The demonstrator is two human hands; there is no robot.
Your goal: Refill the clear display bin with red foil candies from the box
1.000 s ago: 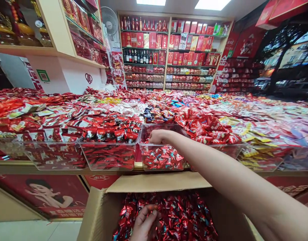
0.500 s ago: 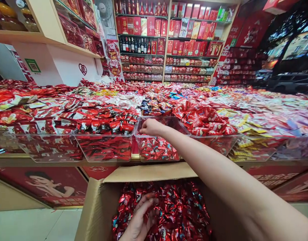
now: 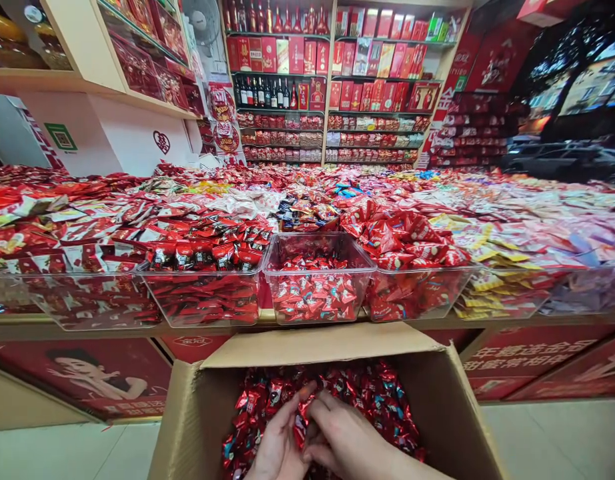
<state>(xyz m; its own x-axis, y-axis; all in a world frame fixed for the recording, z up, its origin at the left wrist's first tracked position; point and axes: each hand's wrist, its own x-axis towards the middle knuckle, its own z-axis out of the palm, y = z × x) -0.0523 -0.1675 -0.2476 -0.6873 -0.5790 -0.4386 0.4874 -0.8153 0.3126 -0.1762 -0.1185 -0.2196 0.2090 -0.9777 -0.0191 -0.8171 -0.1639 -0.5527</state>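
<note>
Inside an open cardboard box (image 3: 185,413), my left hand (image 3: 280,437) is cupped low over a heap of red foil-wrapped candies (image 3: 257,400). My right hand (image 3: 340,430) meets it from the right, its fingers curled inward. Red candies show between the two palms, held by both hands; how many is hidden by the fingers. Just beyond the box, a clear plastic bin (image 3: 320,270) on the counter is partly filled with similar red candies (image 3: 315,293).
Bins of other wrapped sweets flank it: dark-and-red packets (image 3: 202,293) left, larger red packets (image 3: 412,247) right, yellow packets (image 3: 497,267) farther right. The counter edge (image 3: 112,327) runs behind the box. Shelves (image 3: 282,73) of bottles and red boxes stand at the back.
My right hand has come back from the clear bin down into the cardboard box, beside my left hand. The view has shifted slightly.
</note>
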